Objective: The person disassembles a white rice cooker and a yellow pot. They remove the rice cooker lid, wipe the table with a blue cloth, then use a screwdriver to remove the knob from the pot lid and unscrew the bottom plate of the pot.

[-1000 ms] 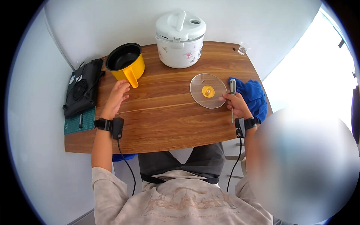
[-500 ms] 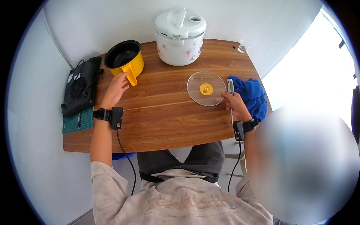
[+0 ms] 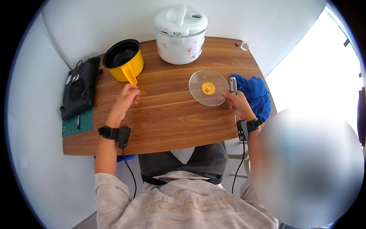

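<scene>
The yellow pot (image 3: pixel 134 65) with a black inside stands at the back left, its handle pointing toward me. Just short of that handle is my left hand (image 3: pixel 127 100), fingers loosely bent and apart, holding nothing. A round glass lid (image 3: pixel 198 82) with a yellow knob lies right of the table's middle. My right hand (image 3: pixel 238 103) pinches the lid's right rim between thumb and fingers. A digital probe thermometer (image 3: pixel 233 84) with a grey handle lies along that hand, partly covered by it; whether the hand also grips it is hard to tell.
A white flowered rice cooker (image 3: pixel 180 47) stands at the back. On the left, a black portable stove (image 3: pixel 78 91) lies partly on a green cutting mat (image 3: pixel 85 122) with a pen-like item. A blue cloth (image 3: pixel 255 95) is bunched at right; a small clear glass (image 3: pixel 244 45) stands behind it.
My left hand has come off the pot's handle, drawing back toward me and slightly right. The right hand stays at the lid's rim. The view has shifted slightly.
</scene>
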Tool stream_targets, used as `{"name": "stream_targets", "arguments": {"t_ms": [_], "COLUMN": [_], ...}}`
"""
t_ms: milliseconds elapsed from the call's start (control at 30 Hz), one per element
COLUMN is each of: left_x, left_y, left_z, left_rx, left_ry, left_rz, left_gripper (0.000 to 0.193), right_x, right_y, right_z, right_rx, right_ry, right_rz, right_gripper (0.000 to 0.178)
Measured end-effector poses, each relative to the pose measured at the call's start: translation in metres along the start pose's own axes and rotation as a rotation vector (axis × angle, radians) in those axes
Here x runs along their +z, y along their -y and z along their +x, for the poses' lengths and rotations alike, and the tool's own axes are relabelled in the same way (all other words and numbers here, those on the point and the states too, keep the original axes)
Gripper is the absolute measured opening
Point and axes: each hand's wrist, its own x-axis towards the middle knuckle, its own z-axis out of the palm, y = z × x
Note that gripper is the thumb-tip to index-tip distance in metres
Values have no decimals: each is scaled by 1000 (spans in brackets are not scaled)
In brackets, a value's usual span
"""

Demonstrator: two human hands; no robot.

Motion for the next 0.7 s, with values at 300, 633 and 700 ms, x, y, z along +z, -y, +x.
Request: {"name": "stream_targets", "arguments": {"t_ms": [300,633,700], "left_x": [58,63,61], "left_y": [-2,4,11], "left_z": [26,42,46], "left_rx": [-175,-166,-138], "left_ry": [419,603,594], "left_rz": [-145,55,53], "left_gripper": [56,47,44], "right_x": [40,91,92], "right_y": [7,18,14], "right_z": [-10,-12,-8], "right_rx": [21,98,106], "right_ry": [156,321,345], "right_rz": [-54,-134,-130], "right_gripper": [28,34,38]}}
